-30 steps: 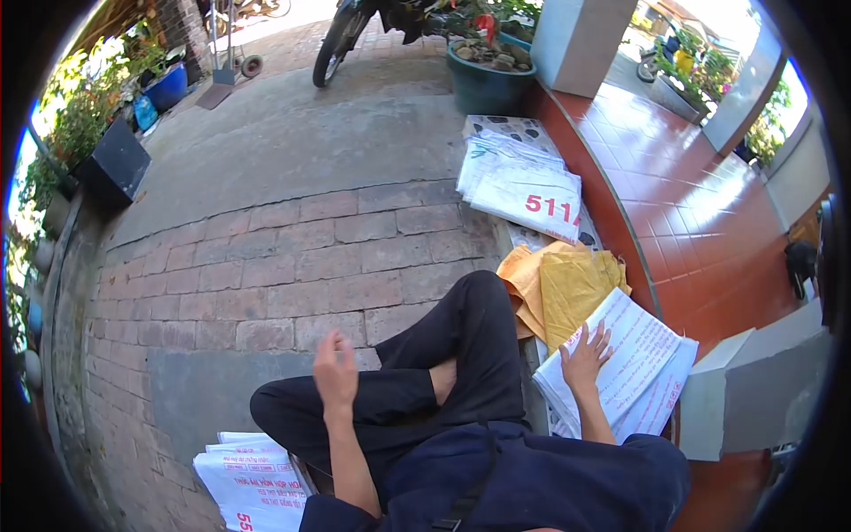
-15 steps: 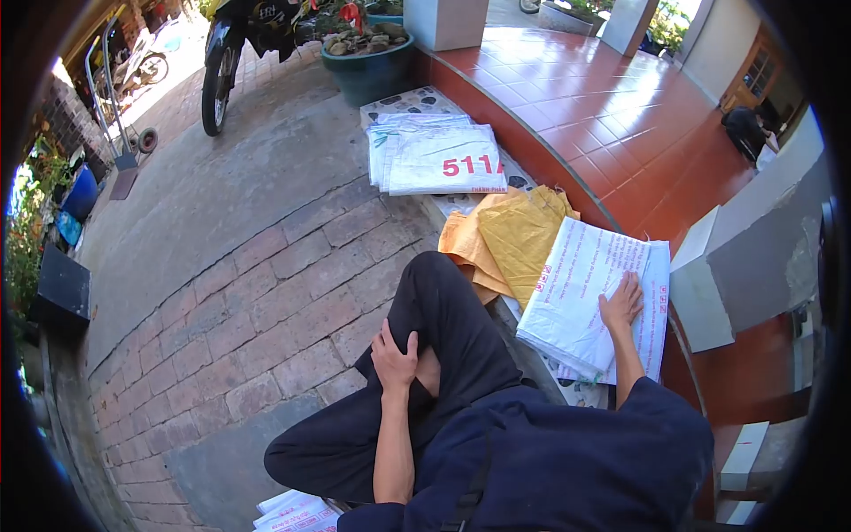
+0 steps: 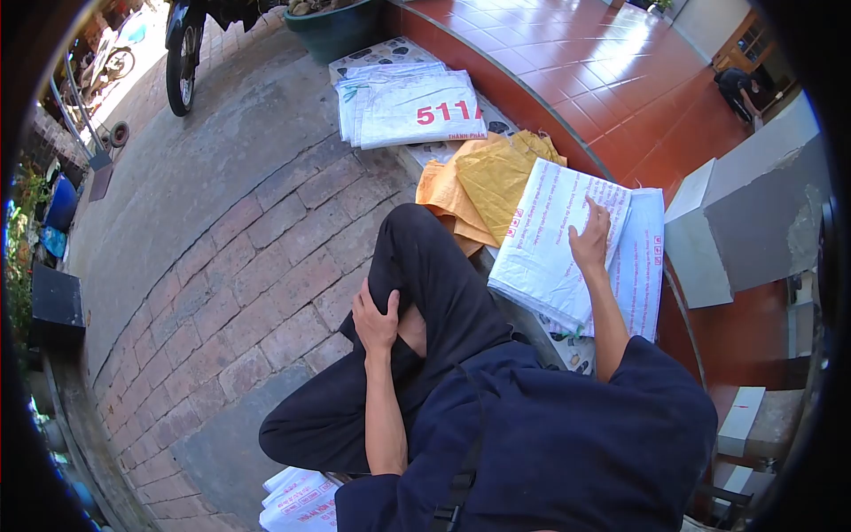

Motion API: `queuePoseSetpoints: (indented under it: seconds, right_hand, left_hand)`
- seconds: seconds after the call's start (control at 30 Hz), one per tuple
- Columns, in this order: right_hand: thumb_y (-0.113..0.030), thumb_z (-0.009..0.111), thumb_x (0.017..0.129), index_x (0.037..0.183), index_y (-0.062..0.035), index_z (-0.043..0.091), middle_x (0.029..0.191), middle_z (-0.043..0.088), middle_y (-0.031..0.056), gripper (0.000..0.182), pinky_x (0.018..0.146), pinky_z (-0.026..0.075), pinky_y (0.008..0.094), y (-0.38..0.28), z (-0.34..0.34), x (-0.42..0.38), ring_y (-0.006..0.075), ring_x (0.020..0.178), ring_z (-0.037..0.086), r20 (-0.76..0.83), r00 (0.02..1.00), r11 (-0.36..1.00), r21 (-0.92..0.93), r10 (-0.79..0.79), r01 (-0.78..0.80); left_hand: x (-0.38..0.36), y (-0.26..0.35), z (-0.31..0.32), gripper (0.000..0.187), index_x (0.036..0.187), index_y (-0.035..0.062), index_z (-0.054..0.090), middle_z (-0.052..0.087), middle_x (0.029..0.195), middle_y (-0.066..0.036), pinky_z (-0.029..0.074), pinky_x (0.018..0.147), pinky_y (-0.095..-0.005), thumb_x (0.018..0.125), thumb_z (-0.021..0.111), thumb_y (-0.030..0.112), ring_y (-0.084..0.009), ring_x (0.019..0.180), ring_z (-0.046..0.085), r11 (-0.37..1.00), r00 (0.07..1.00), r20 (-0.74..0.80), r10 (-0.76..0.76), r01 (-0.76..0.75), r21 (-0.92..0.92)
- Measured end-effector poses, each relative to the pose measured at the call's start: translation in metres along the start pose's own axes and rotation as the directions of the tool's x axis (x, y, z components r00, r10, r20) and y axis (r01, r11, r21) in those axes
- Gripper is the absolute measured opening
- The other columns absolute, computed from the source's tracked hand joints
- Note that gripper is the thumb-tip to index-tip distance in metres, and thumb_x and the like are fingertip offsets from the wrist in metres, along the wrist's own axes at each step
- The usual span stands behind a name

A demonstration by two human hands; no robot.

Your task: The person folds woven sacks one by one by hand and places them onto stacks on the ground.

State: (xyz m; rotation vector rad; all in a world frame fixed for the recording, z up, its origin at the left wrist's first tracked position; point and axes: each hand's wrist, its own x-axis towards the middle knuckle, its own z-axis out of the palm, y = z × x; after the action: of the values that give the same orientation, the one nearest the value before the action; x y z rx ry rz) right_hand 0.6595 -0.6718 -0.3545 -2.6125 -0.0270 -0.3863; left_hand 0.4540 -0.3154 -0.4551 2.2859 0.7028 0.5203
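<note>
My right hand (image 3: pixel 591 234) is over the folded white sacks with red print (image 3: pixel 550 257), fingers apart and holding nothing. A second folded white sack (image 3: pixel 640 266) sticks out on the right side of that stack. My left hand (image 3: pixel 376 321) rests on my bent leg, its fingers spread on the dark trousers. Yellow and orange sacks (image 3: pixel 494 183) lie just beyond the white stack, partly under it. Farther along the ledge is another stack of white sacks (image 3: pixel 417 108) marked 511 in red.
More printed sacks (image 3: pixel 301 504) lie by my left side. A grey pillar (image 3: pixel 753 222) stands at the right. A motorcycle wheel (image 3: pixel 183 69) and a green plant pot (image 3: pixel 335 31) are ahead. Another person (image 3: pixel 736 89) bends over on the red tiled floor (image 3: pixel 567 89).
My right hand has risen from lying flat on the white sacks and its fingers have curled slightly. The top white sacks have shifted left, showing more of the one beneath. The view has tilted down.
</note>
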Motion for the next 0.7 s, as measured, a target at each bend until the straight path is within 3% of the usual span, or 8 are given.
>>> queuePoseSetpoints:
  seconds: [0.07, 0.23, 0.3, 0.4, 0.47, 0.6, 0.63, 0.7]
  right_hand:
    - [-0.015, 0.073, 0.071, 0.138, -0.0087, 0.027, 0.139, 0.023, 0.0199, 0.082, 0.102, 0.031, 0.0522, -0.005, 0.003, -0.006, 0.0398, 0.129, 0.025, 0.048, 0.994, 0.935, -0.346, 0.103, -0.080]
    - [-0.019, 0.074, 0.068, 0.142, -0.0094, 0.014, 0.144, 0.010, 0.0226, 0.095, 0.098, 0.028, 0.0626, 0.018, -0.009, -0.012, 0.0440, 0.132, 0.014, -0.049, 0.920, 0.829, -0.416, 0.390, -0.373]
    - [-0.016, 0.074, 0.069, 0.141, -0.0058, 0.017, 0.141, 0.021, 0.0269, 0.092, 0.099, 0.031, 0.0573, 0.030, -0.017, -0.014, 0.0446, 0.129, 0.025, -0.030, 0.900, 0.809, -0.425, 0.436, -0.406]
    - [-0.008, 0.067, 0.075, 0.136, 0.0019, 0.027, 0.118, 0.051, 0.0293, 0.073, 0.096, 0.041, 0.0440, 0.073, -0.008, -0.014, 0.0422, 0.107, 0.054, -0.121, 0.972, 0.971, -0.110, 0.200, -0.213]
    - [-0.006, 0.064, 0.078, 0.133, 0.0027, 0.032, 0.105, 0.060, 0.0254, 0.064, 0.085, 0.048, 0.0444, 0.046, -0.016, -0.014, 0.0396, 0.094, 0.062, -0.094, 0.985, 0.981, -0.113, 0.146, -0.156]
    - [-0.007, 0.067, 0.079, 0.129, -0.0024, 0.039, 0.084, 0.064, 0.0161, 0.057, 0.062, 0.050, 0.0333, -0.026, -0.022, -0.013, 0.0253, 0.063, 0.061, 0.009, 0.998, 0.963, 0.263, -0.065, 0.061]
    - [-0.009, 0.068, 0.079, 0.128, -0.0033, 0.043, 0.085, 0.064, 0.0131, 0.055, 0.070, 0.049, 0.0340, -0.036, -0.018, -0.012, 0.0241, 0.068, 0.059, 0.084, 0.993, 0.937, 0.347, -0.077, 0.043]
    - [-0.011, 0.069, 0.078, 0.127, -0.0052, 0.046, 0.095, 0.064, 0.0127, 0.055, 0.086, 0.045, 0.0377, -0.040, -0.007, -0.009, 0.0270, 0.092, 0.058, 0.150, 0.907, 0.906, 0.233, -0.394, 0.355]
  left_hand:
    - [0.000, -0.001, -0.001, 0.062, 0.128, 0.0032, 0.046, 0.054, 0.110, -0.021, 0.044, 0.087, -0.0446, 0.082, 0.064, 0.041, -0.0397, 0.102, 0.053, 1.000, 1.000, -0.026, 0.016, -0.016, 0.002]
    - [0.001, 0.003, -0.003, 0.062, 0.130, 0.0043, 0.045, 0.053, 0.113, -0.021, 0.043, 0.089, -0.0439, 0.084, 0.063, 0.041, -0.0394, 0.106, 0.052, 1.000, 1.000, 0.004, -0.008, 0.008, 0.015]
    - [0.000, -0.001, -0.001, 0.063, 0.129, 0.0038, 0.045, 0.054, 0.111, -0.022, 0.044, 0.088, -0.0447, 0.083, 0.063, 0.043, -0.0398, 0.102, 0.053, 1.000, 1.000, -0.006, 0.014, -0.014, 0.019]
    - [0.001, 0.003, -0.003, 0.062, 0.129, 0.0040, 0.045, 0.054, 0.111, -0.021, 0.044, 0.088, -0.0443, 0.084, 0.062, 0.042, -0.0399, 0.102, 0.053, 1.000, 1.000, -0.010, 0.021, -0.021, 0.006]
    - [0.001, 0.003, -0.002, 0.061, 0.129, 0.0039, 0.045, 0.054, 0.111, -0.022, 0.043, 0.088, -0.0442, 0.084, 0.063, 0.042, -0.0399, 0.103, 0.053, 1.000, 1.000, -0.009, 0.023, -0.023, 0.007]
    - [0.001, 0.003, -0.003, 0.062, 0.129, 0.0035, 0.045, 0.054, 0.112, -0.022, 0.043, 0.089, -0.0441, 0.083, 0.063, 0.042, -0.0399, 0.104, 0.053, 1.000, 1.000, -0.007, 0.017, -0.017, 0.007]
    - [0.001, 0.004, -0.003, 0.062, 0.129, 0.0035, 0.045, 0.054, 0.112, -0.022, 0.043, 0.089, -0.0441, 0.083, 0.063, 0.042, -0.0399, 0.104, 0.053, 1.000, 1.000, -0.007, 0.010, -0.010, 0.010]
    - [-0.001, 0.009, -0.005, 0.058, 0.127, 0.0018, 0.047, 0.053, 0.111, -0.020, 0.042, 0.090, -0.0440, 0.083, 0.064, 0.036, -0.0389, 0.104, 0.052, 1.000, 0.999, -0.040, 0.017, -0.017, 0.001]
